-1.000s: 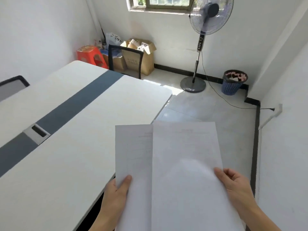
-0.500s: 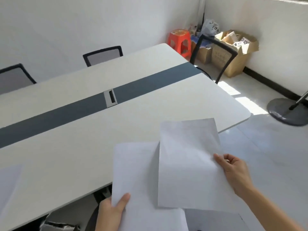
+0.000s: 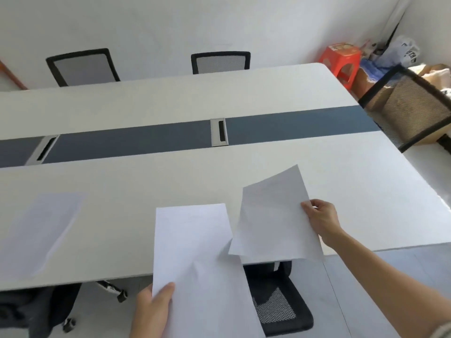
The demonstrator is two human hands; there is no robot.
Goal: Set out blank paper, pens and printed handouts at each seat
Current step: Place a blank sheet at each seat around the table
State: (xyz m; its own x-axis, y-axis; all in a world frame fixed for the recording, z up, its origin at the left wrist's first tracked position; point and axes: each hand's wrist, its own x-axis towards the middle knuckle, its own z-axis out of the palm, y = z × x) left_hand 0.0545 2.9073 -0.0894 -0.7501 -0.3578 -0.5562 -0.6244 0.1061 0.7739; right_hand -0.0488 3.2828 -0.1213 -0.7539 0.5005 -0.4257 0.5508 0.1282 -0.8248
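Paper is in both our hands. Our right hand (image 3: 322, 220) pinches one sheet (image 3: 275, 215) by its right edge, with the fingers curled round it. The sheet hangs over the near edge of the table (image 3: 146, 191), at about 5 o'clock on the table top, and its near corner sticks out past the edge. We cannot tell if it touches the table. From the right hand the sheet lies at 9 o'clock. Its long side runs from 6 o'clock up to 12, tipped a little toward 1. Our left hand (image 3: 153, 311) holds the other paper (image 3: 195, 252) by its bottom left corner, thumb on top. We cannot tell how many sheets are in it. A black chair (image 3: 280, 301) sits under the table edge just below the sheet, so we think this is the seat it is for. The right hand is nearer, so it should lay the sheet down and turn it straight. A flat sheet (image 3: 41, 228) lies at 8 o'clock on the table. We see no pens.
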